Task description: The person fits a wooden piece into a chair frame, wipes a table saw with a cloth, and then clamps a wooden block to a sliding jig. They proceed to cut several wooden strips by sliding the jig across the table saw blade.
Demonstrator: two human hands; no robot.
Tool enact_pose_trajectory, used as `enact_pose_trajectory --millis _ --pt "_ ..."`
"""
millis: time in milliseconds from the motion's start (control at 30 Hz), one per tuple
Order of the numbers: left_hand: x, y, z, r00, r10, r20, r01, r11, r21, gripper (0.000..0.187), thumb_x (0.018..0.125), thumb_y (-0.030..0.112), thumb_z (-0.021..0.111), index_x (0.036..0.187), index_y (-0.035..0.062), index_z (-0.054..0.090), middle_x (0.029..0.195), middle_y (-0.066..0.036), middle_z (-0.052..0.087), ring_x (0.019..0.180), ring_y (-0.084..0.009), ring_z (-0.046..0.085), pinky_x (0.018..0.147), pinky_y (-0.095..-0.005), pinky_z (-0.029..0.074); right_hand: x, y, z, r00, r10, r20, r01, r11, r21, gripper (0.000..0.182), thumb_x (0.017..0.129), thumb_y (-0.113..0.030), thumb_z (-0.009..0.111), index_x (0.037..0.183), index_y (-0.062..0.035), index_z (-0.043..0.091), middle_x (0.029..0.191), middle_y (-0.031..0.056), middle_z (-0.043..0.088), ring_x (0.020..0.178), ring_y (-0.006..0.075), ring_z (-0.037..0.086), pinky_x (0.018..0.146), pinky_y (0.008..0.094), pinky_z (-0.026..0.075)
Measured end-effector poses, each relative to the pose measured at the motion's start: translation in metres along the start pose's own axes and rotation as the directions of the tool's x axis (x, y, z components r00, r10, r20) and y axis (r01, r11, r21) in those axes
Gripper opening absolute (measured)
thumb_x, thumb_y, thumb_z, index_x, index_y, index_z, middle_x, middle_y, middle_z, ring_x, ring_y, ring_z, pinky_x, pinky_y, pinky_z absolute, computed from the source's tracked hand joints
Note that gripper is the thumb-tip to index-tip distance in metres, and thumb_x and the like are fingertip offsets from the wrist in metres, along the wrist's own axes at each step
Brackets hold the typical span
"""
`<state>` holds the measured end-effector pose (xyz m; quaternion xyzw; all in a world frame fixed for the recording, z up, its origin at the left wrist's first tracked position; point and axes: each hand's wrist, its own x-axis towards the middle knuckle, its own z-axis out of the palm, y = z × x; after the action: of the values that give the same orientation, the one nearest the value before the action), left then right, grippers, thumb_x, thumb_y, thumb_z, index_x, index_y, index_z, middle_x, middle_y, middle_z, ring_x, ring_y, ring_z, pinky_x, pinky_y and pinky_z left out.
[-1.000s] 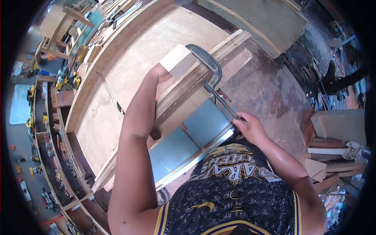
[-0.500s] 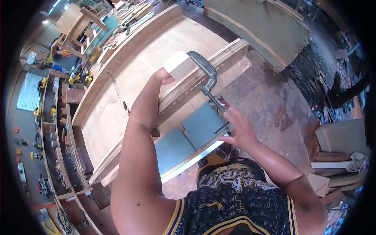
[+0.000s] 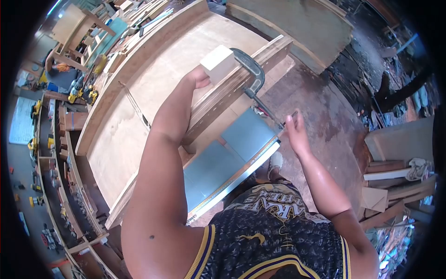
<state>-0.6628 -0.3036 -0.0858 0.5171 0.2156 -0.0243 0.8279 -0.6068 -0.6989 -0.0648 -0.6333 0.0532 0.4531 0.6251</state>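
A dark C-clamp (image 3: pixel 254 69) straddles the edge of a thick plywood side rail (image 3: pixel 218 106). Its upper jaw reaches over a pale squared block (image 3: pixel 218 64), which sits against the rail's inner face. My left hand (image 3: pixel 200 77) grips the near end of that block, some fingers hidden behind it. On the outer side of the rail, the clamp's screw points back toward me. My right hand (image 3: pixel 296 132) is closed on the sliding bar handle at the screw's end, with thumb and fingers around it.
The rail borders a wide plywood panel (image 3: pixel 125 153) with a matching far rail (image 3: pixel 139 67). Below the near rail lies a blue-grey board (image 3: pixel 211 172) with a bright metal edge. Shelves of tools (image 3: pixel 51 172) stand left; a large sheet (image 3: pixel 292 32) and scrap wood (image 3: pixel 385 207) lie right.
My right hand has gone from spread fingers beside the clamp screw to a grip on its handle. The left hand still holds the block. The whole view has shifted slightly.
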Motion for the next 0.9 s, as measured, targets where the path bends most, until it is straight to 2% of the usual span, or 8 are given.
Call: enact_pose_trajectory --millis 33,100,300,367,567,667,733,900 --pt "0.001 -0.001 0.0 1.0 -0.002 0.011 0.002 1.0 -0.002 0.04 0.098 0.024 0.054 0.133 0.0055 0.05 0.136 -0.01 0.051 0.123 -0.0171 0.051 0.106 -0.0316 0.042 -0.014 0.002 0.003 0.782 -0.612 -0.119 0.461 0.696 -0.55 0.059 0.093 -0.032 0.061 0.138 -0.0009 0.038 0.114 0.0255 0.062 0.097 0.0326 0.066 0.087 0.0408 0.054" --pt "0.001 0.001 0.001 1.0 0.008 0.027 -0.009 0.999 0.048 0.041 0.098 0.022 0.052 0.136 0.0058 0.047 0.138 -0.01 0.05 0.124 -0.0177 0.05 0.107 -0.032 0.041 -0.024 0.004 0.01 0.275 -0.949 0.157 0.446 -0.019 -0.895 0.06 0.088 -0.027 0.068 0.134 0.0 0.04 0.121 0.0254 0.059 0.109 0.0347 0.062 0.092 0.0442 0.052" --pt "0.006 -0.004 -0.006 0.999 0.031 0.031 -0.033 0.998 0.051 0.043 0.099 0.019 0.048 0.139 0.0051 0.043 0.141 -0.011 0.047 0.128 -0.0193 0.047 0.108 -0.0338 0.039 0.008 0.018 -0.002 0.389 -0.811 0.436 0.51 -0.204 -0.835 0.054 0.088 -0.023 0.068 0.133 -0.0029 0.046 0.112 0.021 0.065 0.106 0.0295 0.064 0.09 0.0415 0.052" --pt "0.009 -0.007 -0.008 0.999 0.043 0.022 -0.044 0.998 0.049 0.041 0.1 0.019 0.047 0.138 0.0052 0.045 0.141 -0.01 0.048 0.127 -0.0197 0.047 0.107 -0.034 0.039 0.008 0.013 0.003 0.928 -0.346 0.138 0.37 0.902 -0.224 0.036 0.099 -0.026 0.053 0.128 -0.0045 0.05 0.094 0.012 0.069 0.089 0.0228 0.068 0.073 0.033 0.055" --pt "0.004 -0.003 -0.003 0.999 0.016 0.042 -0.017 1.0 0.016 0.039 0.1 0.019 0.047 0.135 0.0031 0.048 0.138 -0.01 0.05 0.125 -0.0184 0.049 0.104 -0.0332 0.041 0.005 0.001 0.001 0.979 -0.019 0.204 -0.006 0.993 0.121 0.039 0.102 -0.034 0.045 0.131 -0.0073 0.048 0.097 0.0113 0.067 0.087 0.0183 0.068 0.06 0.0273 0.053" --pt "-0.002 0.001 0.003 0.999 0.002 0.037 -0.003 0.999 0.047 0.039 0.099 0.02 0.047 0.134 0.0035 0.049 0.137 -0.01 0.052 0.124 -0.0182 0.05 0.103 -0.0328 0.042 -0.014 0.008 0.013 0.836 -0.543 -0.073 0.444 0.749 -0.493 0.054 0.094 -0.04 0.059 0.135 -0.0074 0.047 0.12 0.018 0.06 0.109 0.0278 0.062 0.077 0.0362 0.055" --pt "0.003 -0.002 -0.002 1.0 0.012 0.02 -0.013 0.999 0.049 0.038 0.1 0.02 0.047 0.134 0.0037 0.049 0.137 -0.01 0.052 0.123 -0.0183 0.051 0.102 -0.033 0.043 -0.03 0.006 0.013 0.406 -0.754 0.517 0.544 -0.256 -0.799 0.071 0.078 -0.041 0.075 0.135 -0.0073 0.048 0.138 0.0194 0.047 0.127 0.0359 0.048 0.097 0.0445 0.047" --pt "0.002 -0.002 0.0 1.0 0.021 0.018 -0.022 1.0 0.022 0.037 0.1 0.019 0.046 0.133 0.0039 0.05 0.135 -0.01 0.054 0.122 -0.0184 0.052 0.102 -0.0333 0.043 -0.031 -0.01 0.016 0.432 -0.622 0.654 0.65 -0.288 -0.703 0.072 0.063 -0.031 0.084 0.124 -0.0065 0.055 0.143 0.0174 0.043 0.132 0.0381 0.042 0.107 0.0452 0.038"
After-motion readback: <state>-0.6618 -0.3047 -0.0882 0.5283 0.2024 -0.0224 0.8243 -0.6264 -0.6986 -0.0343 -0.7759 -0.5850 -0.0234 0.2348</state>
